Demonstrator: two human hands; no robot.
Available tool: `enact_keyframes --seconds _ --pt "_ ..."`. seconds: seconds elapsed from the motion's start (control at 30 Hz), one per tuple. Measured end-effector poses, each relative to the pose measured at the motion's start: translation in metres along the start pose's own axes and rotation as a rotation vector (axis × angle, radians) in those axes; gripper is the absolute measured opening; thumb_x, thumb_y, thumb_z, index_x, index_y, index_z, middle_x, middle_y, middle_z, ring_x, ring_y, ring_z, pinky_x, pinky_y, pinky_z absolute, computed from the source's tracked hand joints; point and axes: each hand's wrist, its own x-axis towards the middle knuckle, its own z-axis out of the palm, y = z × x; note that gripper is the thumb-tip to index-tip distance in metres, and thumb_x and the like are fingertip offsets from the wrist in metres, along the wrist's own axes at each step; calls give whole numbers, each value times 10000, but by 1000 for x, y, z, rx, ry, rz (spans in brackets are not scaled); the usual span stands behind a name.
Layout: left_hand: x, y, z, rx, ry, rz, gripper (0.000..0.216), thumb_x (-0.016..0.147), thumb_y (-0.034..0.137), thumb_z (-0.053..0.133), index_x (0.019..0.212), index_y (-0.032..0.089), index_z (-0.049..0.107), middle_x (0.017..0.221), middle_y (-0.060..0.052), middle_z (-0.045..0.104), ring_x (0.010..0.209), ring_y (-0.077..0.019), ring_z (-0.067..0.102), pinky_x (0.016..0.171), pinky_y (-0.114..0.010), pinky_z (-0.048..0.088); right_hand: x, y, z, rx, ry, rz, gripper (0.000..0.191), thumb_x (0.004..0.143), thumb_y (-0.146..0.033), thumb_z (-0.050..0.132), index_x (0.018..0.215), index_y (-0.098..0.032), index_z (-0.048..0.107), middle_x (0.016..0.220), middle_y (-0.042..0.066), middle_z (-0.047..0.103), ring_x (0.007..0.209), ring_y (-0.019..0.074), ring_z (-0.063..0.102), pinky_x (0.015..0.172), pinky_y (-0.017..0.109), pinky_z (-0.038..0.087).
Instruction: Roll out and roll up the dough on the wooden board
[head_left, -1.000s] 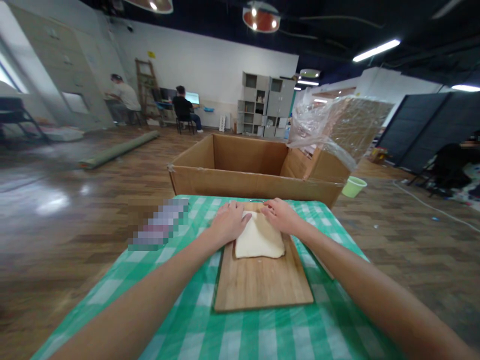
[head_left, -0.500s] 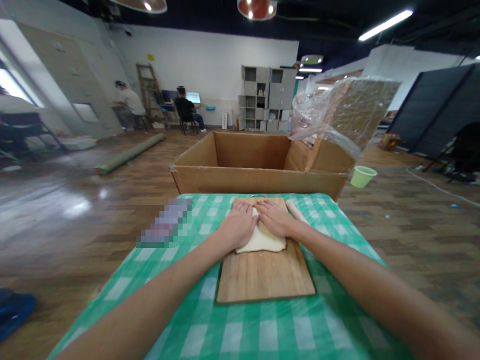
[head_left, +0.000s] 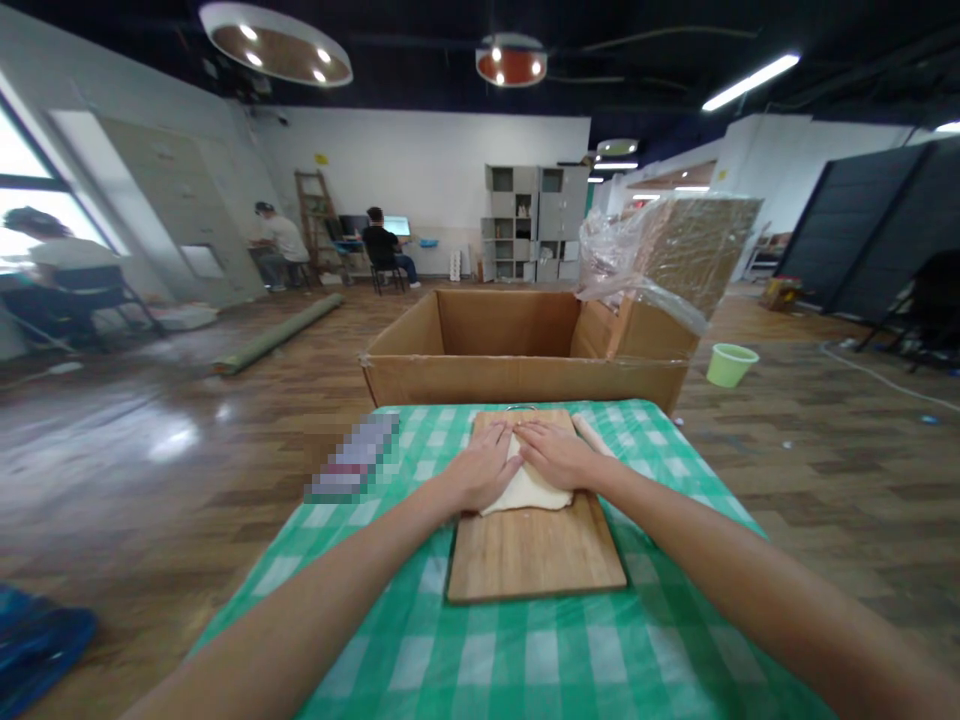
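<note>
A pale slab of dough (head_left: 531, 490) lies on a wooden cutting board (head_left: 534, 548) on the table with the green checked cloth (head_left: 480, 640). My left hand (head_left: 482, 465) rests flat on the dough's left half, fingers stretched forward. My right hand (head_left: 553, 452) lies flat on its right half, fingers pointing left and meeting the left hand. Both palms cover most of the dough; only its near edge shows.
A large open cardboard box (head_left: 525, 360) stands just beyond the table, with a plastic-wrapped carton (head_left: 675, 255) on its right side. A rolling pin (head_left: 592, 435) lies right of the board. A green bucket (head_left: 730, 364) sits on the floor. People sit at desks far back.
Both hands have slid closer together over the dough and now cover more of it. The view has shifted a little, showing more of the room at left.
</note>
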Motion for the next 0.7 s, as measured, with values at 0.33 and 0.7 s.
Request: enact_keyframes --seconds 0.33,0.7 --pt "-41 21 1 40 50 5 675 1055 450 283 1588 38 298 1685 -229 212 1594 -318 95 1281 -509 120 -42 -51 -1 -5 33 146 664 1095 -495 233 1612 -89 323 1678 194 265 1578 313 165 1276 530 134" --pt "-108 32 -60 -17 -86 1 531 1085 464 280 1423 187 582 1532 -107 546 1453 -261 468 1226 -457 329 -124 -1 -54 -177 24 651 553 973 -633 494 1190 -149 651 1181 195 698 1114 348 645 914 434 477"
